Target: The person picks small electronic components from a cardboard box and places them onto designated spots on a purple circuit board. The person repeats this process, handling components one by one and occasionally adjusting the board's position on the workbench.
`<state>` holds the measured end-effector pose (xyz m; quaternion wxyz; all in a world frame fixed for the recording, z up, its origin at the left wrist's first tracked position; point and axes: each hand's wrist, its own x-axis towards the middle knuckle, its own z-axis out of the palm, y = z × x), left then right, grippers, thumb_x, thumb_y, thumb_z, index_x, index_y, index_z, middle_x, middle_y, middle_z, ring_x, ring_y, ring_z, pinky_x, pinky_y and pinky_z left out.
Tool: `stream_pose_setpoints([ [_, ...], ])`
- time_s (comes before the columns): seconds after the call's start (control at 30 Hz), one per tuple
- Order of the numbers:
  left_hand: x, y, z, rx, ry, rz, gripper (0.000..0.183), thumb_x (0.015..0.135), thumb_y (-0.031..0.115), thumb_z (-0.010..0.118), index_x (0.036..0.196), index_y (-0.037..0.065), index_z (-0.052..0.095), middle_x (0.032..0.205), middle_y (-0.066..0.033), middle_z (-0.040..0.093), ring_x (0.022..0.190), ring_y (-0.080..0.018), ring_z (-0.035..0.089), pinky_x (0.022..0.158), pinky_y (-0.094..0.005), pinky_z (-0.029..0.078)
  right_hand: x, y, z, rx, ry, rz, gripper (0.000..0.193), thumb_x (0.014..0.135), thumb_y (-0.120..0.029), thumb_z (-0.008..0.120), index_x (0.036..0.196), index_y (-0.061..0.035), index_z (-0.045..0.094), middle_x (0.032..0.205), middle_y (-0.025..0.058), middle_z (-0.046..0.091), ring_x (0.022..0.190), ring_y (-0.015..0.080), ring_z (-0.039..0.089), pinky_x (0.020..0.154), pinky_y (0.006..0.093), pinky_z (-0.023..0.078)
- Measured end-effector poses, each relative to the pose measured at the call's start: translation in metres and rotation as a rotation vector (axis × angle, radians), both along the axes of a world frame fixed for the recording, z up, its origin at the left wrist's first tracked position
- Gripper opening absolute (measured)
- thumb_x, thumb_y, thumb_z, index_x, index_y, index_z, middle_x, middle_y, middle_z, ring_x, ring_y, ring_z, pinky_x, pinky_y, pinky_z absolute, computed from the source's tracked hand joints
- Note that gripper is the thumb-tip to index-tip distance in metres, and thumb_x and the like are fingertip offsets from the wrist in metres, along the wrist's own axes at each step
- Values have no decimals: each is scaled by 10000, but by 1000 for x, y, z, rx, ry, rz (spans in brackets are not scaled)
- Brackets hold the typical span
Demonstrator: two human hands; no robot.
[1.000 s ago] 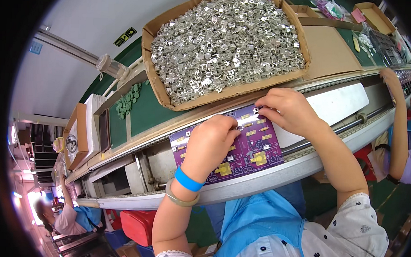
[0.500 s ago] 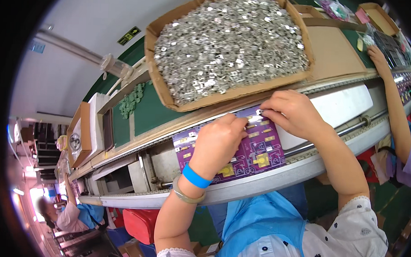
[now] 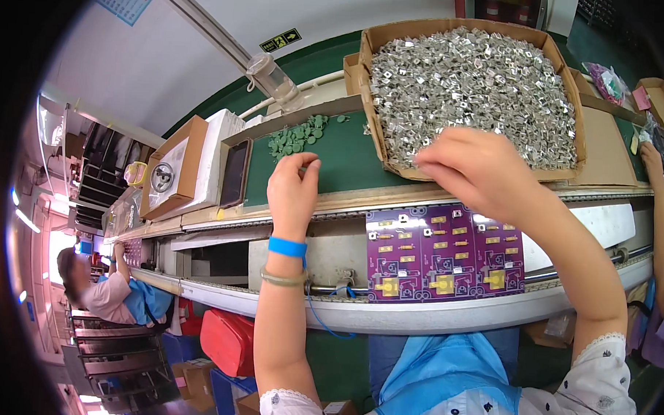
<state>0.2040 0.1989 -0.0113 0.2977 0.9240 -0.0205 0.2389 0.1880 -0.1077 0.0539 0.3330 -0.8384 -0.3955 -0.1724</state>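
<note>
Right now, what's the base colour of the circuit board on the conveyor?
Purple; the circuit board shows best in the head view.

A running-figure arrow sign (image 3: 281, 39) marks the wall (image 3: 361, 11)

The circuit board (image 3: 447, 264) lies across the conveyor (image 3: 328, 305), which runs left to right along the near side of the counter (image 3: 348, 160). On the counter beyond the board stands a carton (image 3: 556, 174) filled with metal clips (image 3: 482, 88). Left of the carton lies a heap of discs (image 3: 294, 139), then a flat tray (image 3: 235, 173), then an open box (image 3: 196, 148). The left hand (image 3: 292, 188) is on the near side of the discs; the right hand (image 3: 480, 165) is before the carton's near edge.
</note>
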Motion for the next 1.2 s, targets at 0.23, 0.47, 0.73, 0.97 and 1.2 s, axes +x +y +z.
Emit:
stream_pose_setpoints([
  [0.23,76,15,-35,216,-50,54,226,828,208,771,1003,74,721,1012,-119,667,896,-322,670,786,-441,549,116,136,-5,-650,-195,-93,118,831,-104,646,897,-100,743,912,106,720,868,320,713,712,429,577],
  [0.47,84,6,-40,370,-27,52,166,848,197,748,880,55,669,941,-151,632,855,-356,661,732,-456,551,164,186,-46,-790,52,-189,160,840,-94,641,933,-75,771,966,135,756,917,307,739,762,415,595],
  [0.73,94,15,-36,246,-46,31,109,933,135,607,989,42,594,895,-228,686,857,-432,665,732,-533,524,149,182,-32,-652,38,-158,161,830,-117,637,922,-63,758,925,158,725,898,347,709,772,444,580],
  [0.97,113,-2,-39,429,60,-34,139,922,163,622,993,68,694,1019,-218,622,911,-415,663,800,-490,553,56,84,28,-77,-75,-23,137,854,-113,675,970,-53,716,933,130,644,876,321,646,745,403,525],
  [1.2,112,4,-37,487,56,-16,121,881,166,695,958,74,712,1011,-183,635,927,-389,654,801,-484,545,-50,-51,19,2,163,-182,139,868,-58,688,1003,-39,720,901,101,643,831,272,656,726,356,527],
])
